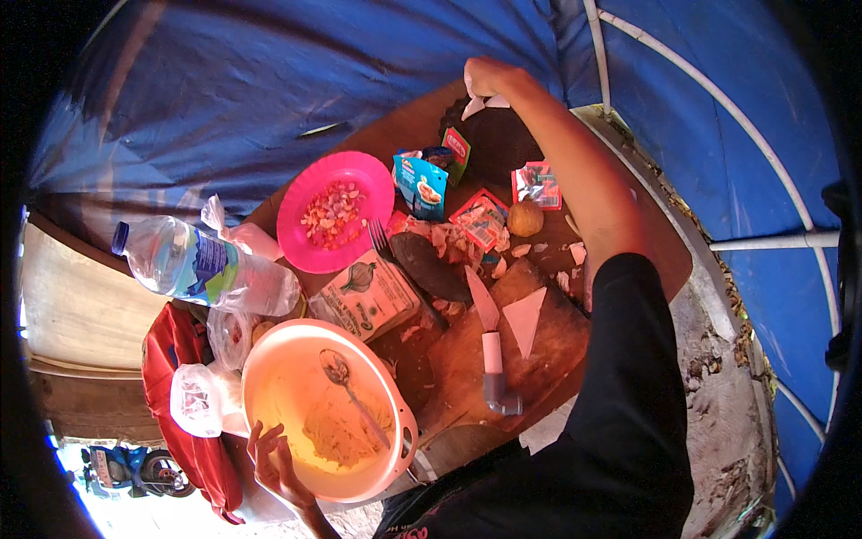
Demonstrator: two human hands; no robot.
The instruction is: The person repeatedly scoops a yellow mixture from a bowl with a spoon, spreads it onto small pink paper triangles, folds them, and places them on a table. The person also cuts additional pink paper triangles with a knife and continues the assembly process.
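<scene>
At the far end of the table my right hand [488, 79] is closed on a white scrap, paper or plastic, over a dark round stone mortar [494, 148]. My left hand [277, 460] has its fingers apart at the near left rim of an orange basin [255, 368]; whether it touches is unclear. Yellowish batter [339, 433] and a metal spoon [336, 366] are in the basin. A knife [486, 310] with a pipe-like handle lies on a wooden cutting board [561, 337], beside a pale triangular piece [523, 322]. A dark pestle [429, 267] rests beyond the board.
A pink plate [296, 238] holds chopped reddish pieces. Around it are a water bottle [211, 268], a printed paper pack [370, 295], a fork [381, 239], a blue pouch [420, 187], red sachets [537, 186] and a round brown item [525, 218]. Blue tarp [359, 72] hangs behind.
</scene>
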